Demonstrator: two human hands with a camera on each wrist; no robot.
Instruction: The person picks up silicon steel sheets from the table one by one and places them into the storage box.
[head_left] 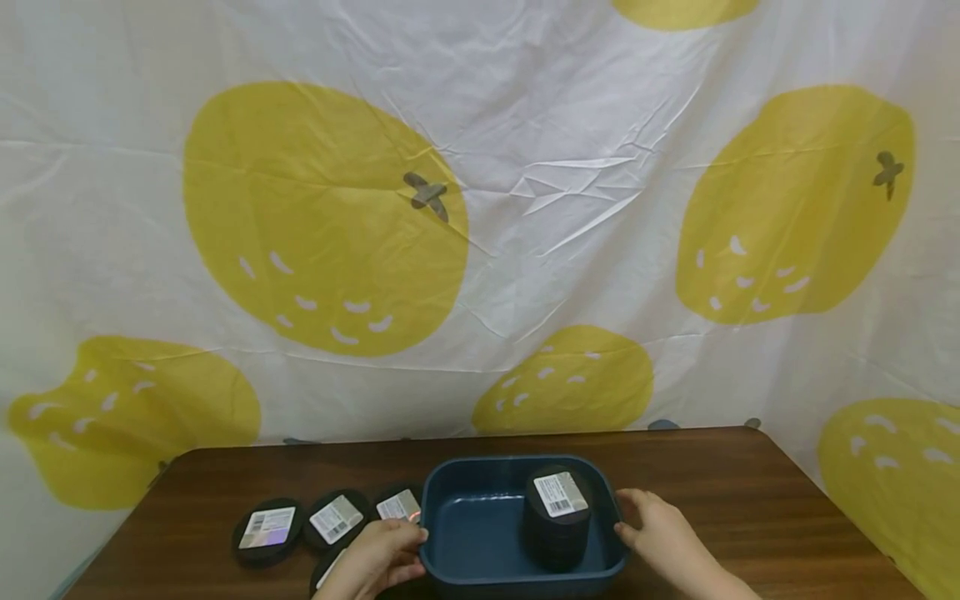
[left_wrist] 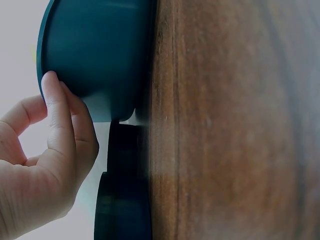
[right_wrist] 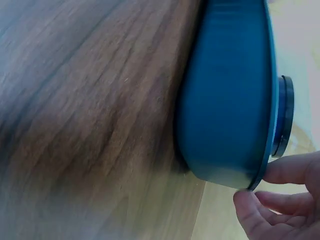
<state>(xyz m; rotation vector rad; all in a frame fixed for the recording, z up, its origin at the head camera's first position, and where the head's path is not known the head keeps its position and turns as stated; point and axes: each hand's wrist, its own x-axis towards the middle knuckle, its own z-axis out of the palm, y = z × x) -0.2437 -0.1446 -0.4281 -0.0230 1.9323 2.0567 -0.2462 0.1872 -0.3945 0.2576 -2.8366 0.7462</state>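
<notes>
A dark blue rectangular tub (head_left: 480, 533) with rounded corners sits on the wooden table. My left hand (head_left: 382, 554) pinches its left rim, thumb and fingers on either side of the edge, as the left wrist view shows (left_wrist: 55, 145). On the opposite side my right hand (head_left: 663, 533) pinches the right rim; in the right wrist view that hand (right_wrist: 282, 200) holds the rim near a corner. Inside the tub, toward its right end, stands a stack of round black containers (head_left: 557, 517), the top one bearing a white barcode label.
Left of the tub lie several more round black labelled containers, among them one at the far left (head_left: 267, 533) and one beside it (head_left: 336, 518). One is partly covered by my left hand. A white cloth (head_left: 517, 250) printed with yellow fruit hangs behind the table (head_left: 750, 500).
</notes>
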